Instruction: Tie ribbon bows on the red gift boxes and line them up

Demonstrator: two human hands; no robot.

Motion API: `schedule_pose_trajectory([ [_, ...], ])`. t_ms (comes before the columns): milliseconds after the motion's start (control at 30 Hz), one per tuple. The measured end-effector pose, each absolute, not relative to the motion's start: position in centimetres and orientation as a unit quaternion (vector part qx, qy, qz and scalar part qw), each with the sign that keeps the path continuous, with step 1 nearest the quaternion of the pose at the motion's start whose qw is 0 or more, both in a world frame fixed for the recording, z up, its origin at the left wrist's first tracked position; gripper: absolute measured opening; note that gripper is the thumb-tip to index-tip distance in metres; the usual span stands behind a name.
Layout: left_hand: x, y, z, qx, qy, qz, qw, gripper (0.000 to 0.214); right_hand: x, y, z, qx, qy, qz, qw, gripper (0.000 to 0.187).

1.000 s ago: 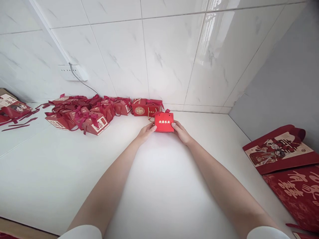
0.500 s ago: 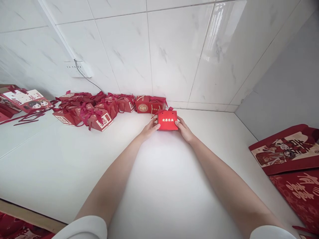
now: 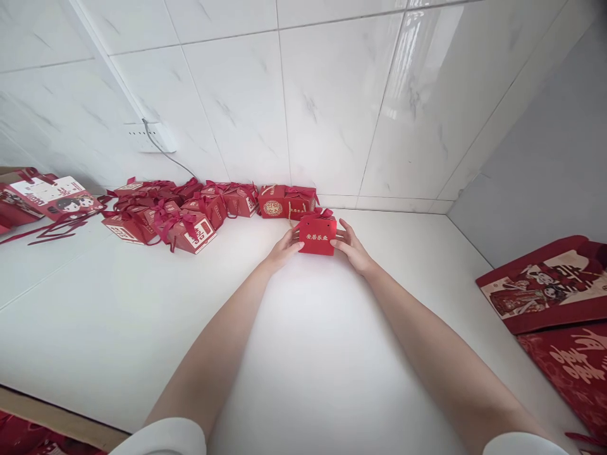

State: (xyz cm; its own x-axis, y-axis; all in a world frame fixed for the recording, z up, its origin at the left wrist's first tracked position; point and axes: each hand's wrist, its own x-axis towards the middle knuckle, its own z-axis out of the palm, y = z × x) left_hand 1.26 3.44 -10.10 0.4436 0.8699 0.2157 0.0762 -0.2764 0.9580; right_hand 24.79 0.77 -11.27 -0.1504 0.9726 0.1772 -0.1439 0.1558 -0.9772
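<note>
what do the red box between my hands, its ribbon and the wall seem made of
Red box: probably card, fairly matte, with flat faces and straight edges. Ribbon: likely fabric, finish unclear, softly folded. Wall: glossy tile, perhaps ceramic, showing joint lines and reflections.

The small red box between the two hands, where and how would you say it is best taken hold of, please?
I would grip the small red box by its left and right edges, coming from both sides, where the left hand and right hand are. Its flat lettered front faces the camera, and the ribbon at its top looks too soft.
</note>
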Motion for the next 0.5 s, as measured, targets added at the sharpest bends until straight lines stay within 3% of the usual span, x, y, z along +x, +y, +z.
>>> schedule_pose_trajectory([
  [167, 2.2, 2.7, -10.5, 0.692, 0.471, 0.420, 0.350, 0.070, 23.3, 0.5, -11.3, -0.455, -0.544, 0.418, 0.567, 0.104],
  [300, 2.6, 1.9, -10.3, 0.743, 0.465, 0.393, 0.279, 0.098, 23.1, 0.3, -11.3, -0.473, -0.579, 0.346, 0.567, 0.075],
  [400, 2.5, 2.3, -10.1, 0.713, 0.465, 0.403, 0.336, 0.084, 23.4, 0.1, -11.0, -0.452, -0.586, 0.381, 0.554, 0.054],
  [500, 2.1, 3.0, -10.1, 0.672, 0.446, 0.417, 0.419, 0.068, 23.8, -0.1, -10.6, -0.399, -0.600, 0.451, 0.526, 0.053],
])
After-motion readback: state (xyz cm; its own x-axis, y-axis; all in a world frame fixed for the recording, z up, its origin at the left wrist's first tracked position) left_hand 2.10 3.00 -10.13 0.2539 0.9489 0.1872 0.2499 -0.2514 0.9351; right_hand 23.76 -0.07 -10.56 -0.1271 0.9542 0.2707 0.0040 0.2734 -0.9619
